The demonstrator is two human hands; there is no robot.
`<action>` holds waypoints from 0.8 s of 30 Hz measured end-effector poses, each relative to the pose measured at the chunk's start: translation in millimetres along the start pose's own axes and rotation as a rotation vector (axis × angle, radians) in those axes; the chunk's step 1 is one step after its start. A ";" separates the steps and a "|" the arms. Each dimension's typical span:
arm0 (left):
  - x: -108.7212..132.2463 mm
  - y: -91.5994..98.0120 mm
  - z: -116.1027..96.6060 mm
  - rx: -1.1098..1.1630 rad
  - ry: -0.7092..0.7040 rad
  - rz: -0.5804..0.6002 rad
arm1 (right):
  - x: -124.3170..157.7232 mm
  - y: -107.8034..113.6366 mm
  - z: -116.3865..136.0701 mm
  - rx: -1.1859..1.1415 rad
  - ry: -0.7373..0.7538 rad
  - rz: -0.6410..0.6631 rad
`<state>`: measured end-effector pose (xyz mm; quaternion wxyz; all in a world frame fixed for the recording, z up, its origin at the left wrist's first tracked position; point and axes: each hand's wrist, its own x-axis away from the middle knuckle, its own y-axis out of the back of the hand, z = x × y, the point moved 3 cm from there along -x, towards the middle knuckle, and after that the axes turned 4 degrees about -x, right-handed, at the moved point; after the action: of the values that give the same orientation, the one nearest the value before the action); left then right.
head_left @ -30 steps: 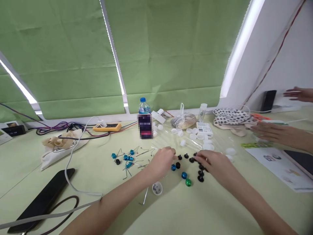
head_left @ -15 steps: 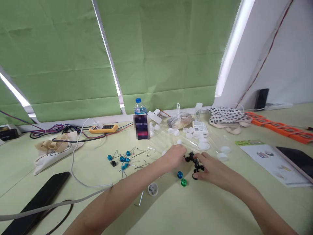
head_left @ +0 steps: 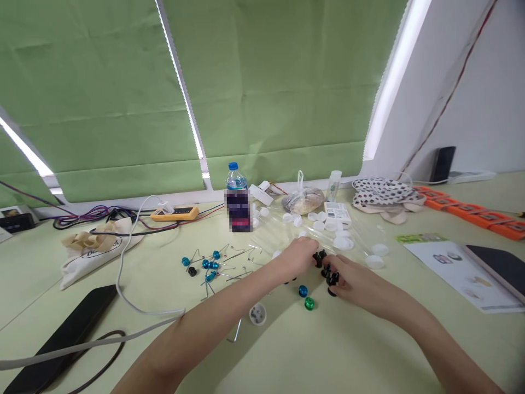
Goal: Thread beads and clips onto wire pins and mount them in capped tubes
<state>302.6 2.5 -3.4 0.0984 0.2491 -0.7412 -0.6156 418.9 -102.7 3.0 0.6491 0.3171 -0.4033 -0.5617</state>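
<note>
Several small black round knob-like pieces (head_left: 328, 271) lie clustered on the table between my hands. My right hand (head_left: 350, 278) curls around part of this cluster, thumb and fingers closed on black pieces. At the cluster's left side, my left hand (head_left: 301, 257) has its fingers bent and together. Its fingertips are turned away, so what they hold is hidden. Just in front of the hands sit a blue round piece (head_left: 303, 290) and a green round piece (head_left: 309, 303). Dark bits show partly under the left wrist.
Left of my arm lie blue knobs (head_left: 210, 265) among thin bent metal rods, and a white cap (head_left: 257, 314) holding small metal bits. Behind are clear tubes, white caps (head_left: 343, 242), a bottle (head_left: 237, 180) and a tied bag (head_left: 304, 201). A white cable (head_left: 151, 312) crosses the left side.
My right fingers have drawn in closer around the black pieces, bunching them together. My left hand has shifted slightly right toward the cluster. The view has moved a little.
</note>
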 end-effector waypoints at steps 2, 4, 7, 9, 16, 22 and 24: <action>14.3 15.9 7.0 0.021 0.037 -0.043 | 0.1 -0.5 -5.3 -0.005 0.000 0.003; 33.9 35.6 22.7 0.031 0.108 -0.090 | 0.1 -1.5 -11.6 -0.012 0.000 0.004; 72.9 67.4 63.3 -0.003 0.266 -0.160 | -1.9 -3.7 -21.4 -0.021 -0.004 0.000; 104.6 85.1 96.6 -0.042 0.391 -0.183 | -4.9 -4.5 -25.9 -0.020 -0.010 -0.014; 203.0 104.1 166.5 -0.058 0.649 -0.074 | -14.2 1.2 -11.2 0.010 0.039 -0.264; 214.9 88.1 152.5 0.072 0.541 0.059 | -18.1 -8.1 41.3 -0.056 0.169 -0.246; 211.4 83.0 149.8 0.061 0.526 0.065 | -23.0 -15.3 72.1 -0.058 0.277 -0.186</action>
<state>33.2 38.0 9.0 0.2997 0.3795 -0.7158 -0.5038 347.2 -79.6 20.0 0.6526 0.4084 -0.2626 -0.5817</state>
